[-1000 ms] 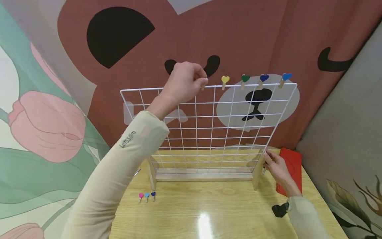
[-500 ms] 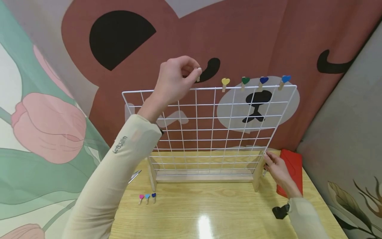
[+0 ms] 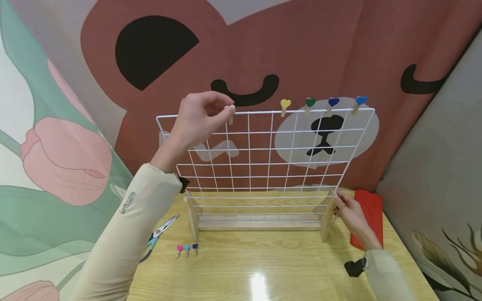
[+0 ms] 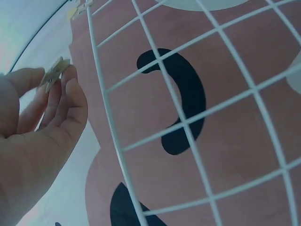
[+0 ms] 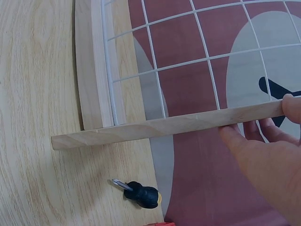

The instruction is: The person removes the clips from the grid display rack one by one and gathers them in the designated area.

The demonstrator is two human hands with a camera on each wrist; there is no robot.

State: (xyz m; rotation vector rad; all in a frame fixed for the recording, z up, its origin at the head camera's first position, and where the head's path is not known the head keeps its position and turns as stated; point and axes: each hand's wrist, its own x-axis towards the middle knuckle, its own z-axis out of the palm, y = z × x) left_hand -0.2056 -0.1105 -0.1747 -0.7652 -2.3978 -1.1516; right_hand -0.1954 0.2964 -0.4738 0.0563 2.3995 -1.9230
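My left hand [image 3: 201, 115] pinches a small wooden clothespin [image 4: 55, 73] between thumb and fingers, near the top bar of a white wire grid rack [image 3: 248, 144]. In the left wrist view the pin stands apart from that bar. My right hand [image 3: 352, 213] grips the rack's wooden side post [image 5: 183, 121], thumb on one side and fingers on the other. Clipped along the top bar's right half are heart clothespins in yellow [image 3: 285, 103], green [image 3: 310, 102], dark blue [image 3: 333, 102] and bright blue [image 3: 361, 100].
On the table [image 3: 233, 265], pink [image 3: 179, 248], light blue [image 3: 187, 248] and dark blue [image 3: 195, 246] heart clothespins lie in a row. Scissors [image 3: 162, 229] lie left of the rack, partly behind my sleeve. A stubby screwdriver [image 5: 143, 195] and a red flat case [image 3: 373, 217] are at the right.
My left hand has lifted its clothespin off the top bar, moved it left and lowered it toward the bar again. The scissors have come into view. My right hand stays on the post.
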